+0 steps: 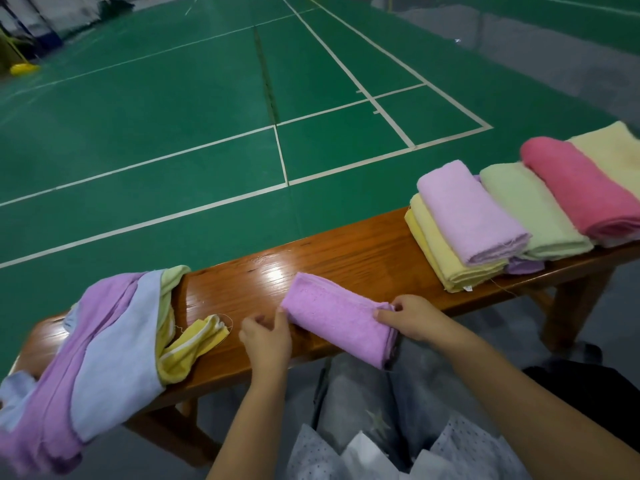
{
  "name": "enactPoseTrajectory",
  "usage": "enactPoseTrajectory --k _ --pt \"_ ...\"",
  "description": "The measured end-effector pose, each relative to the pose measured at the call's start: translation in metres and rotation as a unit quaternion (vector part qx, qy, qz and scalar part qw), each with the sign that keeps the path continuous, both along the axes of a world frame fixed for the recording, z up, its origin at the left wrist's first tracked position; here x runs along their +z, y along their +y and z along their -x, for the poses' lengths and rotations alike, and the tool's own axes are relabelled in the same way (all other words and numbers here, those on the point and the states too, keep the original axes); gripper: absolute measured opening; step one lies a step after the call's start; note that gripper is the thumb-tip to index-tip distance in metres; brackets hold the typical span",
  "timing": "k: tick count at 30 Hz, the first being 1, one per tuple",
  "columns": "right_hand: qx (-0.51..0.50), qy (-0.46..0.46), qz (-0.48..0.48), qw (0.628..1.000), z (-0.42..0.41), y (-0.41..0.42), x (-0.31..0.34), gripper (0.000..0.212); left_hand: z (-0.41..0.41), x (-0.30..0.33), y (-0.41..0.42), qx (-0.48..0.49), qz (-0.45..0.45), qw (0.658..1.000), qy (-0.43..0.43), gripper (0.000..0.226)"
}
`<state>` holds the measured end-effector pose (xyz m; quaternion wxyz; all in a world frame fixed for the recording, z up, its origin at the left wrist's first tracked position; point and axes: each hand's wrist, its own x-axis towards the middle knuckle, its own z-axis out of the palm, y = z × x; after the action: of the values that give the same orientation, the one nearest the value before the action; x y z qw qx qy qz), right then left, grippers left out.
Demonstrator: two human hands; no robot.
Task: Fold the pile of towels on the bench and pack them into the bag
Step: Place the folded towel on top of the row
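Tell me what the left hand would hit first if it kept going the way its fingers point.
The left hand points up and right, fingers already at the near-left end of the folded purple towel. Going straight on, it would likely push into that towel first, though depth is hard to judge here.

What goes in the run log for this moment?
step: folding | left hand: touches purple towel | right hand: pinches it | folded stack: bench right | unfolded pile: left
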<state>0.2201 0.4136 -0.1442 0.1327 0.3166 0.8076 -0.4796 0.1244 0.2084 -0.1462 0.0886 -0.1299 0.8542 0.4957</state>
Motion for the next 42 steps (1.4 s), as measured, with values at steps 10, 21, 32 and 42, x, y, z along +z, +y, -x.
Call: enactPoseTrajectory --k 10,21,32,42 --pt "-0.107 0.087 0.227 0.964 -0.018 -0.019 0.018 0.023 -0.050 0.004 0.018 -0.063 -0.377 0.869 -0.315 0.053" --pt "-0.125 0.234 0.298 0.917 -0.064 0.014 0.087 0.013 -0.055 0.039 0.081 -0.095 -0.597 0.706 -0.369 0.062" --pt "-0.259 0.359 0.199 0.874 -0.106 0.105 0.121 0.032 -0.036 0.141 0.223 -0.240 -0.528 0.774 -0.255 0.022" --pt "-0.358 0.315 -0.061 0.877 -0.103 0.177 0.102 0.031 -0.010 0.134 0.343 -0.335 -0.368 0.852 -0.164 0.043"
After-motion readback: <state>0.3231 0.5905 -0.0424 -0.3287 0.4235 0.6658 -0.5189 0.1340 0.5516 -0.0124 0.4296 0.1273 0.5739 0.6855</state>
